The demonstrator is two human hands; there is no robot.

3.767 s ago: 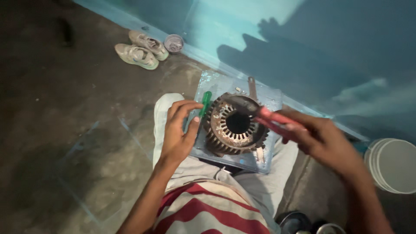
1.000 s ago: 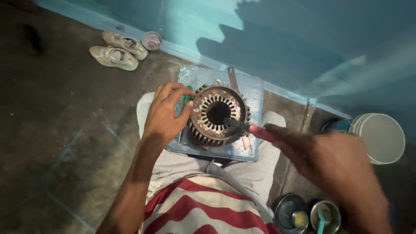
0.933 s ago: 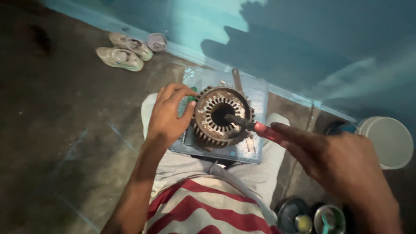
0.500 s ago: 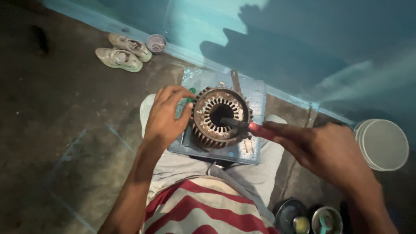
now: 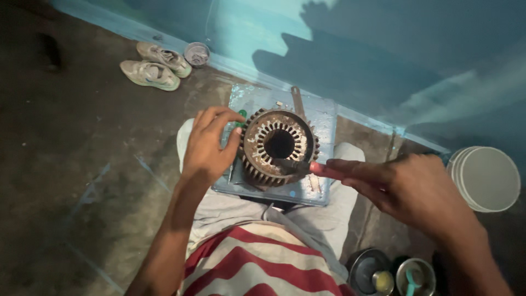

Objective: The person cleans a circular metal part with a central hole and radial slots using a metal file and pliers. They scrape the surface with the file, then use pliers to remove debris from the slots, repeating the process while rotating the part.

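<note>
Head cam: L hand (image 5: 208, 145) fingers curled vs rusty slotted ring (image 5: 279, 145) on blue board (image 5: 323, 118) over lap; R hand (image 5: 408, 189) pinching red-handled tool (image 5: 307, 166) into slots. Risk: tip slips, ring tips off.

Rusty brown slotted ring (image 5: 279, 145) on pale blue board (image 5: 323, 118) (red-and-white striped shirt (image 5: 257, 263)).

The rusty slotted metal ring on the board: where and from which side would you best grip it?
Grip the rusty ring by its toothed outer rim from the left, as the left hand does. It lies flat, and the right hand works its top with a red-handled tool.
</note>
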